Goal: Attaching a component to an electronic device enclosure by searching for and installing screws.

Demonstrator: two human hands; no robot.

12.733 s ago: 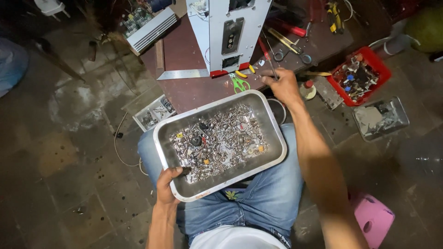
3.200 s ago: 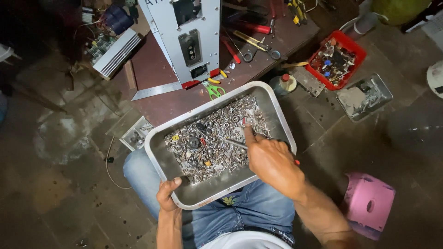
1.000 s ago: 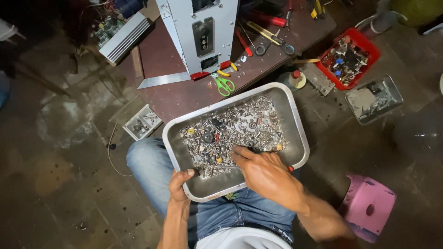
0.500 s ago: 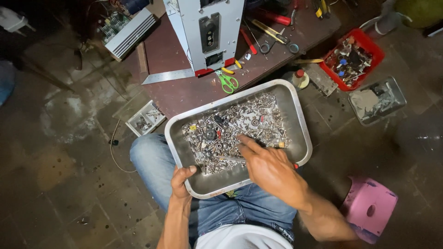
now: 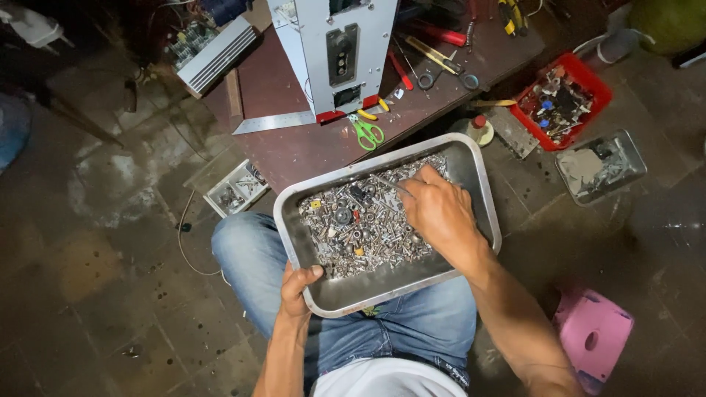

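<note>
A steel tray (image 5: 474,165) rests on my lap, filled with a heap of screws, nuts and washers (image 5: 353,224). My left hand (image 5: 296,285) grips the tray's near rim, thumb over the edge. Inside the tray, my right hand (image 5: 437,209) lies on the heap at its right side, fingers curled and pinching among the small metal parts; what sits between the fingertips is too small to tell.
A low dark red table (image 5: 309,140) stands ahead with a grey metal device (image 5: 334,51), green-handled scissors (image 5: 365,132) and hand tools. A red bin of parts (image 5: 562,99) and a small steel tray (image 5: 599,165) lie right. A pink stool (image 5: 592,338) sits at my right.
My right hand has shifted from the tray's near middle toward its far right side while sifting the parts. My left hand keeps hold of the rim.
</note>
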